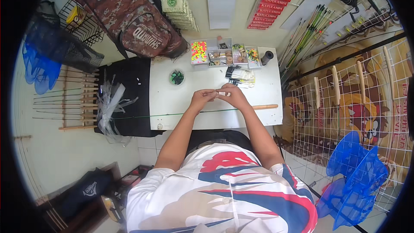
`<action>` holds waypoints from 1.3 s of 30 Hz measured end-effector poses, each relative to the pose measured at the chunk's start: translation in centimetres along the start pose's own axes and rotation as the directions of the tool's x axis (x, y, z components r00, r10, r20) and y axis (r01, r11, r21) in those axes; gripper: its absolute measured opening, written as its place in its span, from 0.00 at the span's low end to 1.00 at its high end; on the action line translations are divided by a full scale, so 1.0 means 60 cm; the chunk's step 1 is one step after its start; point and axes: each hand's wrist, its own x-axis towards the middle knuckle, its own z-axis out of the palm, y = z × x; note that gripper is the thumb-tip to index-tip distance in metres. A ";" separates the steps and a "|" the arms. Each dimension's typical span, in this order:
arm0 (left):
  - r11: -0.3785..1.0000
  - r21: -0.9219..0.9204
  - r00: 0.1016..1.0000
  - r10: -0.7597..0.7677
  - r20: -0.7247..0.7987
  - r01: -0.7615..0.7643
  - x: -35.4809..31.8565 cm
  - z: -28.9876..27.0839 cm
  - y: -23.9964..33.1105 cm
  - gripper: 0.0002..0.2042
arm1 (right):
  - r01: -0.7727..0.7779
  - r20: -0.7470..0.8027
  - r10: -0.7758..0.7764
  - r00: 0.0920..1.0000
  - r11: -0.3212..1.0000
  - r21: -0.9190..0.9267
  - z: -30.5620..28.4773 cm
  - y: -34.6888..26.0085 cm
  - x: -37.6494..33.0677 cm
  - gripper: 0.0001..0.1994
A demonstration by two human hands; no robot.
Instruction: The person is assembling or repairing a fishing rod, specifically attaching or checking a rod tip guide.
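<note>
My left hand [204, 99] and my right hand [233, 96] meet fingertip to fingertip over the middle of the white table [172, 99]. Both are closed in a pinch; whatever lies between the fingers is too small to make out. Beneath my forearms a thin green fishing rod [172, 114] runs across the table, its wooden handle [265, 107] at the right. Beyond my left hand stands a round tub [177, 77] of small dark green pieces. Several small packets [239, 75] lie past my right hand.
A compartment box [221, 60] with spools and a tray of bright beads [199, 52] stand at the back, beside a dark cylinder [268, 57]. Clear plastic bags [113, 103] lie on black cloth at left. Rods [302, 39] lean at right, near blue nets [358, 177].
</note>
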 end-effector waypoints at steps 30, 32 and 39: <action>0.999 0.026 0.971 -0.037 -0.237 0.044 -0.004 -0.063 -0.054 0.14 | -0.469 -0.464 0.334 0.821 0.857 -0.212 -0.049 0.084 -0.089 0.11; 0.999 -0.019 0.961 -0.038 -0.275 0.035 -0.009 -0.070 -0.055 0.14 | -0.508 -0.492 0.378 0.784 0.847 -0.159 -0.052 0.092 -0.092 0.12; 0.999 -0.050 0.928 -0.029 -0.372 0.011 -0.023 -0.094 -0.068 0.14 | -0.525 -0.556 0.382 0.738 0.843 -0.118 -0.056 0.109 -0.104 0.12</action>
